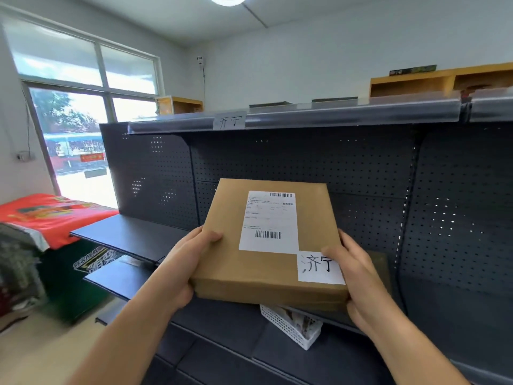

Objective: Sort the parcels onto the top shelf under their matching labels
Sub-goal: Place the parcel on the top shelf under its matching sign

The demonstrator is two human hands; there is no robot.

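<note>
A flat brown cardboard parcel (230, 262) is held up in front of the dark shelving, below the top shelf. It carries a white shipping label and a handwritten white tag reading 济宁 (319, 266) at its near right corner. My left hand (184, 262) grips its left edge and my right hand (354, 276) grips its right edge. The top shelf (347, 113) runs across above, with a matching handwritten 济宁 label (229, 120) on its front rail, up and left of the parcel. Two dark flat items lie on that shelf further right.
A white perforated basket (291, 326) sits on a lower shelf under the parcel. Dark lower shelves (130, 234) jut out at left. A red cloth-covered box (52, 218) stands by the window. Wooden cubbies (444, 81) sit behind the shelving.
</note>
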